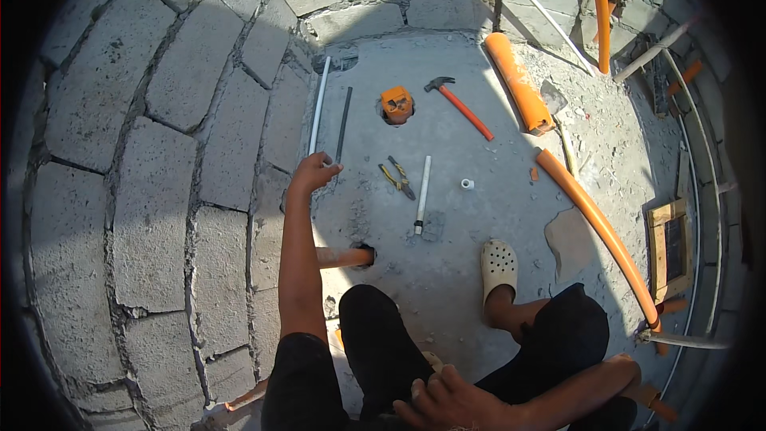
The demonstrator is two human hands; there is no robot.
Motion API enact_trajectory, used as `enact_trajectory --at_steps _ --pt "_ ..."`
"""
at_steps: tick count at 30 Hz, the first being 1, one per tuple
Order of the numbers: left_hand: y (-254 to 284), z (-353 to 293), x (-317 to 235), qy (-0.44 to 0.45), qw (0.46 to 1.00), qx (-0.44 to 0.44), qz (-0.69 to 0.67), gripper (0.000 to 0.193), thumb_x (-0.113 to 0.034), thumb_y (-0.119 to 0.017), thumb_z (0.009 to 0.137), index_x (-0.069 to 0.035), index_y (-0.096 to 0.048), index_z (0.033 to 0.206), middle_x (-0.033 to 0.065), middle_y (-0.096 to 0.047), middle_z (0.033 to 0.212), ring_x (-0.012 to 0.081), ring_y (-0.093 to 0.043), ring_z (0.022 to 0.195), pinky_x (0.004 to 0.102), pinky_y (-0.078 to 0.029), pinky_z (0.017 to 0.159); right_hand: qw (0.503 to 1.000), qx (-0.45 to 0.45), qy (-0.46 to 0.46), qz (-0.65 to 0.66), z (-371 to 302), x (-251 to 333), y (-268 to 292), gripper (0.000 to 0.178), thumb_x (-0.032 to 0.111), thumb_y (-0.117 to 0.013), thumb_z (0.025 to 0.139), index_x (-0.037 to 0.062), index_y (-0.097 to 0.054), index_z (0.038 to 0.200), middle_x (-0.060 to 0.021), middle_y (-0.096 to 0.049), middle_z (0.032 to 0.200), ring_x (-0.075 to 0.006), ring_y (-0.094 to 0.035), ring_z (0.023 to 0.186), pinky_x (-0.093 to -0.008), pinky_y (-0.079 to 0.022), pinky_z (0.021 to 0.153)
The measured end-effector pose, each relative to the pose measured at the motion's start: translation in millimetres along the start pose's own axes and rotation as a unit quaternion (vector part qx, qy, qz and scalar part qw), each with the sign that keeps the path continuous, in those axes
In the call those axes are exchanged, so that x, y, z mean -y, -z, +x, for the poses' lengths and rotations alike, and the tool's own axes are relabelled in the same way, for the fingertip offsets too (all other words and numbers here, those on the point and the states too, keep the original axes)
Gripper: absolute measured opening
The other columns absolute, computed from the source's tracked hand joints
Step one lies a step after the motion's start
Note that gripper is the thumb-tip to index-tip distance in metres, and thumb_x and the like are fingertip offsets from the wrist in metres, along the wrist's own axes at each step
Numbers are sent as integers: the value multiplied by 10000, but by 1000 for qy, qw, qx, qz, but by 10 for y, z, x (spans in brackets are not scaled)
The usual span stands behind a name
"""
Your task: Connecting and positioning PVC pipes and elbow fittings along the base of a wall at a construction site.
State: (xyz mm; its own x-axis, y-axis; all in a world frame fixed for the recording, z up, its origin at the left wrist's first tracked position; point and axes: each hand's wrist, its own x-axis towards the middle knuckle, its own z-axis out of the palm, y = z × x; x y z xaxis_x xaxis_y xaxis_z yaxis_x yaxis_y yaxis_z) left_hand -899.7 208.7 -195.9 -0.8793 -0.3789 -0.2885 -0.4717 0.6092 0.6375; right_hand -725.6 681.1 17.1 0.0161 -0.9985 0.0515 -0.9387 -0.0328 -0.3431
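My left hand (313, 173) reaches to the floor beside the block wall, fingers loosely bent and apart. It covers the lower end of a thin white pipe (320, 104); no grip on it shows. Close to its fingertips is the end of a dark thin bar (345, 124). My right hand (455, 403) hangs over my lap, fingers apart, holding nothing visible. In front lie pliers with yellow-black handles (396, 177), a short white pipe with a dark end (423, 194), a white pipe fitting (467, 184) and a claw hammer with a red handle (464, 110).
An orange pipe stub (396, 104) rises from a floor hole; another orange pipe (343, 257) enters a hole near my left knee. A thick orange pipe (519, 84), a curved one (598, 223), a trowel (554, 100) and a wooden frame (669, 250) lie right. Block wall (152, 215) borders the left.
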Motion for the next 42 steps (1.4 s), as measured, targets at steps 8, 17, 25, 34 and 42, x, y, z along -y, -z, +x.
enact_trajectory --at_steps 8,17,25,34,42 --pt "22 -11 -11 5 1000 4 0 482 -330 -779 805 59 -633 1049 121 -645 725 161 -632 617 297 -496 533 1000 13 2 16 20 -24 76 256 224 -511 854 36 -588 1010 -105 -549 853 -253 -497 849 -405 -384 737" --pt "35 -27 -26 11 1000 11 -3 480 -329 -774 805 59 -632 1048 121 -646 729 158 -620 606 294 -493 533 999 16 -7 28 26 -26 105 264 207 -518 842 32 -591 1025 -113 -562 873 -266 -498 874 -421 -384 768" --pt "68 -47 -4 11 1000 11 4 460 -321 -766 819 56 -629 1045 116 -647 747 154 -620 625 292 -497 543 999 24 -12 36 76 18 61 273 207 -523 847 35 -600 1043 -122 -565 891 -272 -501 890 -429 -391 786" --pt "122 83 328 8 999 7 -50 375 -254 -775 807 36 -601 971 97 -616 665 160 -597 555 308 -478 494 996 -33 -57 68 248 18 -20 143 258 -571 826 144 -625 757 -62 -612 696 -256 -573 656 -426 -384 595" --pt "53 138 369 -23 998 24 -60 334 -196 -754 831 45 -606 1007 82 -593 645 146 -574 523 308 -451 469 999 5 32 -12 255 50 -247 243 321 -505 872 156 -586 1032 -87 -607 769 -231 -600 709 -514 -427 660"
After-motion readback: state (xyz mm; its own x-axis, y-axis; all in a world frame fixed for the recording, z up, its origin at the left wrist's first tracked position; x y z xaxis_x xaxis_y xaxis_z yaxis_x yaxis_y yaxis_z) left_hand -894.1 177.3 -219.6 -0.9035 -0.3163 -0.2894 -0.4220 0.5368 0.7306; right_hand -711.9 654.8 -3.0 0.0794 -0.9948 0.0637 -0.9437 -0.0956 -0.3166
